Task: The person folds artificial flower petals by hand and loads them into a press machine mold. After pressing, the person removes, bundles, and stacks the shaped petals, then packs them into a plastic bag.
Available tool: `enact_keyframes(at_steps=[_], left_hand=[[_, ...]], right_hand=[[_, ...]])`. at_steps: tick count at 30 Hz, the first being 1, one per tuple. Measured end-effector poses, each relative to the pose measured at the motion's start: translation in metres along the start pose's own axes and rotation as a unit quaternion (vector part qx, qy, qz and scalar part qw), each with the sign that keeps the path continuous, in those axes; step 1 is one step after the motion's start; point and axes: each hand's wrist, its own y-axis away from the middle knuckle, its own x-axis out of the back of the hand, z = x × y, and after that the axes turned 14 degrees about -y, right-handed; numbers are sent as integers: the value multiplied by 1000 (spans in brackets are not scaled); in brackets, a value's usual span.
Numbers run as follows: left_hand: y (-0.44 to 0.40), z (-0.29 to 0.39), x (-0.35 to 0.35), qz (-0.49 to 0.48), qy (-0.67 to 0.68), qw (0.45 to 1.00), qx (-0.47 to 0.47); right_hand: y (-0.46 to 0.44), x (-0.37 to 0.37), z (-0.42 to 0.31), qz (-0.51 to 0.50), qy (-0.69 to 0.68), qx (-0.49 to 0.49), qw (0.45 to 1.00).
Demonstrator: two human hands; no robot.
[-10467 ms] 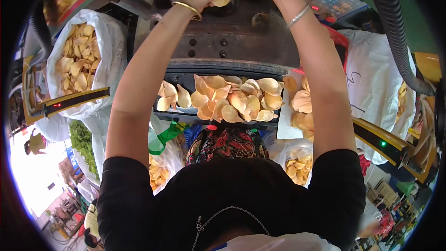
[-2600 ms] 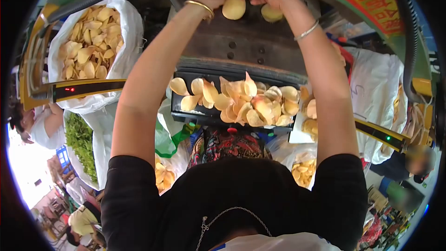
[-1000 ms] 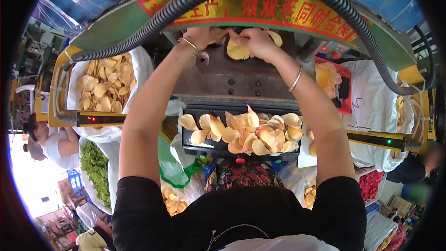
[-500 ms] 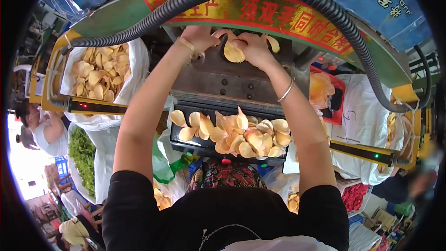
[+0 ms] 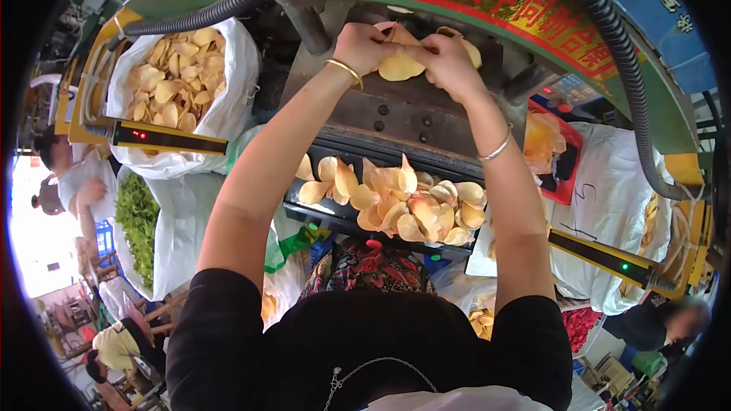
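Note:
Far out in front of me, under the green machine frame, both hands work on a cream-yellow artificial flower petal (image 5: pixel 401 67). My left hand (image 5: pixel 361 49), with a gold bangle on its wrist, pinches the petal's left side. From the other side, the fingers of my right hand (image 5: pixel 451 67) close on its right part. A second petal (image 5: pixel 470 52) lies partly hidden behind my right hand. Beneath the petals is a dark metal plate (image 5: pixel 365 99) with bolts. Nearer to me, a black tray (image 5: pixel 304 207) bears a loose pile of similar petals (image 5: pixel 415 209).
A green press frame (image 5: pixel 205 4) with a ribbed hose (image 5: pixel 228 15) arches overhead. Yellow-black sensor bars (image 5: pixel 171 137) flank my arms. At left stand a white sack (image 5: pixel 247 76) of petals and green pieces (image 5: pixel 135 228). A red crate (image 5: pixel 572 160) is at right. Other people work at both sides.
My left hand has moved inward to the petal, and the two hands are closer together. The whole view has shifted a little, showing more of the metal plate and posts.

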Motion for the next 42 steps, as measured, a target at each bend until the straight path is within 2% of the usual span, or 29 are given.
enact_keyframes(at_steps=[3, 6, 7, 10, 13, 14, 17, 18, 19, 20, 21, 22, 23, 24, 27, 35, 39, 42], left_hand=[[1, 0, 6, 4, -18, 1000, -3], [8, 5, 10, 200, -144, 951, -189], [5, 3, 6, 195, -142, 952, -189], [-14, -11, 0, 153, -86, 946, -271], [-15, -13, -3, 175, -126, 938, -270], [-13, -15, -6, 188, -144, 935, -263], [-9, -18, -11, 204, -153, 928, -270], [-10, -16, -12, 215, -162, 922, -279], [-9, -15, -12, 214, -160, 919, -289], [-4, -14, -12, 217, -183, 912, -297], [-3, -10, -11, 223, -205, 903, -305], [-4, -6, -11, 234, -203, 899, -311], [-2, -4, -12, 229, -211, 905, -290], [2, -4, -12, 220, -220, 913, -264], [6, -7, -12, 209, -220, 927, -220], [9, -9, -16, 209, -209, 923, -247], [-2, -9, -6, 230, -227, 914, -246], [10, -10, -9, 192, -247, 918, -242]], right_hand=[[2, -2, 5, 19, 1, 37, 999], [7, 14, 0, 60, 18, 77, 995], [9, 16, 2, 53, 19, 61, 997], [12, 15, 7, 34, 19, 32, 999], [9, 22, 21, 85, 195, 222, 952], [9, 23, 11, 88, 201, 220, 951], [-10, 23, -26, 162, 467, 223, 840], [-35, 33, -5, 170, 467, 223, 839], [-74, 48, 34, 139, 300, 293, 897], [-98, 62, 49, 98, 126, 359, 920], [-64, 41, -20, 101, 132, 370, 914], [38, 45, -56, 159, 217, 174, 947], [108, 53, -101, 207, 289, -34, 934], [100, 50, -116, 202, 292, -29, 934], [70, 26, -134, 171, 379, -187, 890], [7, 30, -74, -40, 400, 48, 914], [-13, 43, -51, -142, 402, 183, 886], [-48, 27, -15, -211, 368, 245, 872]])
